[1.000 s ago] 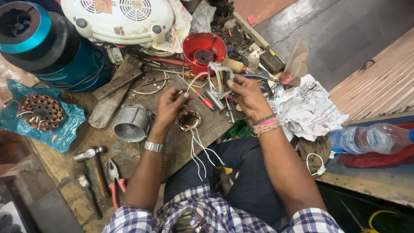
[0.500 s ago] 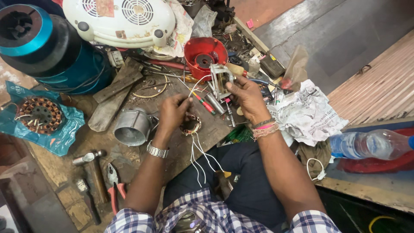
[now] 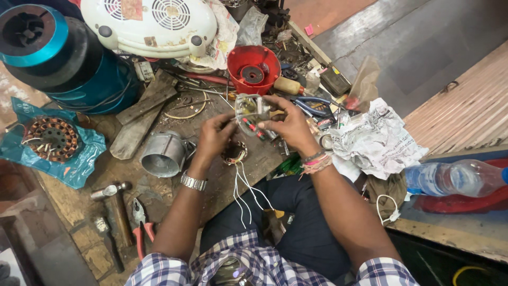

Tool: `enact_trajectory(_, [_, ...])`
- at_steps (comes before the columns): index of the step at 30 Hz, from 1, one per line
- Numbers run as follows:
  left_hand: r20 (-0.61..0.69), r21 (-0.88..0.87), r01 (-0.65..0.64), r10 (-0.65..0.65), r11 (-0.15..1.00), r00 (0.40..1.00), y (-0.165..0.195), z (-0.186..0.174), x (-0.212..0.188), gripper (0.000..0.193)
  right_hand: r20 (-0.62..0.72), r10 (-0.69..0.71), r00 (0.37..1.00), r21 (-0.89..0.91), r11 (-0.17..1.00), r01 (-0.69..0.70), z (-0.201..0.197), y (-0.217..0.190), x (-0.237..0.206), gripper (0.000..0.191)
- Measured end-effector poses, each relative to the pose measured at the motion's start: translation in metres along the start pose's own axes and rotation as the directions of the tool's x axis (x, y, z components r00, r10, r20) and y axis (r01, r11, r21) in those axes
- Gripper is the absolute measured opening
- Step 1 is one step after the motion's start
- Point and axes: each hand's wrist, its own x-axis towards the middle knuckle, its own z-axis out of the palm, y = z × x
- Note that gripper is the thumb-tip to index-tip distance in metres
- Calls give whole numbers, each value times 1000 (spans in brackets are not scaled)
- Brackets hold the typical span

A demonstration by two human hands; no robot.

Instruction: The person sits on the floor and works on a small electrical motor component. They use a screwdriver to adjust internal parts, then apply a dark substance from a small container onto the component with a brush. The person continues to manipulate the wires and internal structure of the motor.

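I saw the right hand [image 3: 288, 124] and left hand [image 3: 214, 136] both pinching a small clear plastic packet [image 3: 251, 112] of parts, held above the workbench [image 3: 222, 180]. Just below lay a copper-wound coil [image 3: 234, 153] trailing white wires [image 3: 244, 188]. Left: a metal cylinder [image 3: 163, 154]. Beyond: a red funnel-shaped housing [image 3: 253, 68]. Right: crumpled paper [image 3: 377, 140].

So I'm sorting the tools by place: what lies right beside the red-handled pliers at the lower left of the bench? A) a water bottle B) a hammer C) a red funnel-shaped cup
B: the hammer lies just left of the pliers on the bench.
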Motion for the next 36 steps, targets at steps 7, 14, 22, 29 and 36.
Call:
enact_trajectory(7, [102,-400,108,-73,910,992,-21,-2,10,28,-11,-77,997,79,994,78,5,2,0,66])
enact_trajectory(14, [21,-156,100,-98,983,995,16,-4,8,18,60,287,956,709,662,-243,-21,16,10,41])
enact_trajectory(22, [-275,258,-92,165,962,947,28,9,5,14,111,385,916,596,712,-371,-15,23,10,36])
enact_trajectory(29, [-238,640,-328,585,695,776,14,20,-2,6,158,440,884,671,609,-423,-14,17,8,34])
enact_trajectory(36, [-58,758,-344,582,554,811,18,27,-6,7,96,458,884,513,739,-438,8,18,6,41])
